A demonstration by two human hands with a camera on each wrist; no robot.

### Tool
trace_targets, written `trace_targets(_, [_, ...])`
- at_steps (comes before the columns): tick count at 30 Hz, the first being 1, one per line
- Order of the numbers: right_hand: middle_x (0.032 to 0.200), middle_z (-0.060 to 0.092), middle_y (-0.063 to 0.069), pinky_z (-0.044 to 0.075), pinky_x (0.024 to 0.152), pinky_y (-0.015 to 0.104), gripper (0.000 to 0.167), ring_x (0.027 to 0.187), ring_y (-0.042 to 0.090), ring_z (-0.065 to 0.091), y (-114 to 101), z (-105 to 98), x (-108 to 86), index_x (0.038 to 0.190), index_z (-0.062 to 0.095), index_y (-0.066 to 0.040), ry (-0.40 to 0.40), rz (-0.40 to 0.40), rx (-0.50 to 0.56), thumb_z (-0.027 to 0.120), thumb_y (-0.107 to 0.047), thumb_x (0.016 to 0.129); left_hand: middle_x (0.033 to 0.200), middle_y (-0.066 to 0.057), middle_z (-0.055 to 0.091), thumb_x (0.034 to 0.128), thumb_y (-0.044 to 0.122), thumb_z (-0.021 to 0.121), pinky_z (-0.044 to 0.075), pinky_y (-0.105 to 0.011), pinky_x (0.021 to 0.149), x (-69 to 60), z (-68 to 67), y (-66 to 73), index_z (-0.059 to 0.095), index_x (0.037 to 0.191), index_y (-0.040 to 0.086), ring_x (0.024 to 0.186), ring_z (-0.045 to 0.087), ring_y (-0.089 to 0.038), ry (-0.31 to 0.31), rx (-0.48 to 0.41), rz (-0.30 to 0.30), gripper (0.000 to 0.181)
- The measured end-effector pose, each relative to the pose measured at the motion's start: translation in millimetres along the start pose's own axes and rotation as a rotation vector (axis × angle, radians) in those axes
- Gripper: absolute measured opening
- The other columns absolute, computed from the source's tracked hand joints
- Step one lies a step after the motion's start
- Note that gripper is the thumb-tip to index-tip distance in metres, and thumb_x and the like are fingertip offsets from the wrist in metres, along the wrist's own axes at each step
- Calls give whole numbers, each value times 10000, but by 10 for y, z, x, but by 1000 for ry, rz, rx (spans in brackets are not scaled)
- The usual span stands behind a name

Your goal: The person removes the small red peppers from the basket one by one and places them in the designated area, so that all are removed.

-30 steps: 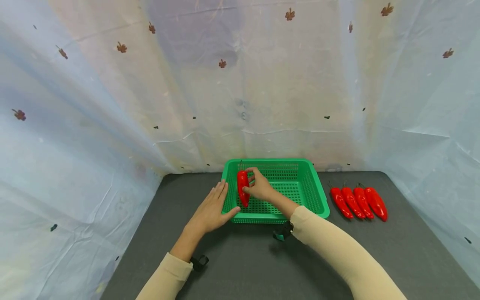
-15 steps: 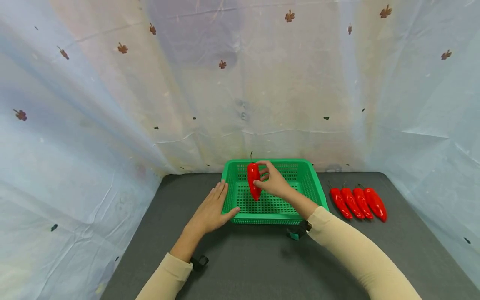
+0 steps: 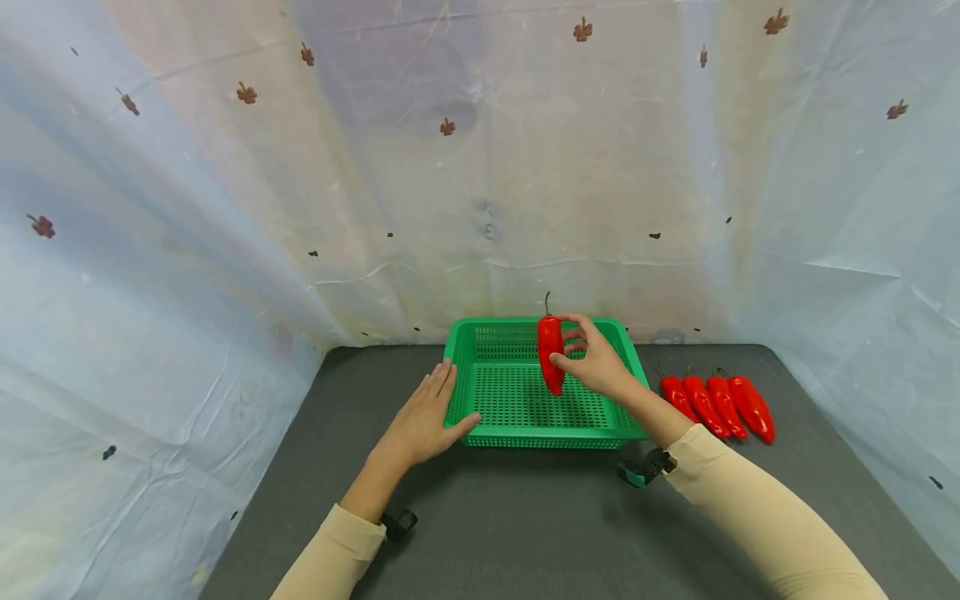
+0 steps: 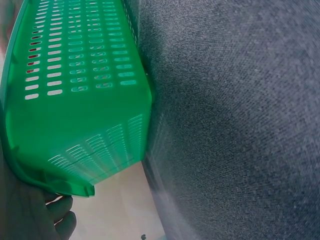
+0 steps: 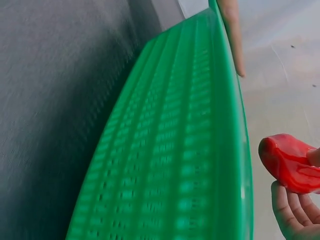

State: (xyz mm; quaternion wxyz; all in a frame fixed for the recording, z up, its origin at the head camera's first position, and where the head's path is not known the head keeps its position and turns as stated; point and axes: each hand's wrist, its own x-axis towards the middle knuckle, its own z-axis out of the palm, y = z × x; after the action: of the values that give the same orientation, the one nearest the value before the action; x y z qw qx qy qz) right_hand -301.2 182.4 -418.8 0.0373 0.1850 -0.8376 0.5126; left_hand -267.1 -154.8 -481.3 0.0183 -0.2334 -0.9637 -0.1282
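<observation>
A red chili pepper (image 3: pixel 551 354) with a thin dark stem is gripped by my right hand (image 3: pixel 596 360), thumb on one side and fingers on the other. It is held nearly upright above the right half of a green plastic basket (image 3: pixel 540 440). In the right wrist view the pepper (image 5: pixel 287 162) shows past the basket's rim (image 5: pixel 235 125). My left hand (image 3: pixel 420 423) lies with straight fingers on the basket's left front corner. From the left wrist view, fingers (image 4: pixel 62 215) touch the rim near that corner.
Several red peppers (image 3: pixel 723 404) lie side by side on the dark grey table (image 3: pixel 495 525), right of the basket. A pale plastic sheet (image 3: pixel 540 192) with brown leaf marks hangs behind and around the table.
My right hand has carried the pepper from the basket's left side rightward and slightly up. My left hand has stayed in place at the rim.
</observation>
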Motion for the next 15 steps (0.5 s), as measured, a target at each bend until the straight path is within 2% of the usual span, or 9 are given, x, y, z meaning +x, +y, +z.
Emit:
trace_targets(7, [1365,578,319,595,895,426,697,1116,426,626,45,-294,-158,1629,345,-37,30,-17,-11,713,-57,1039,1805,-131,-13,1052,765,397,112,-485,1353,7,11,-18,49,1719,38,1670,51,-302,0,6,-1,1046])
trace_targets(15, [1385,560,310,566,852,214,714,1128,420,617,175,-573,-297,1646,325,-51,72,-30,-28,708,-60,1044,1802,-150,13,1056,745,427,143,-510,1348,1,-2,5,64,1717,28,1668,72,-321,6,-3,4,1041])
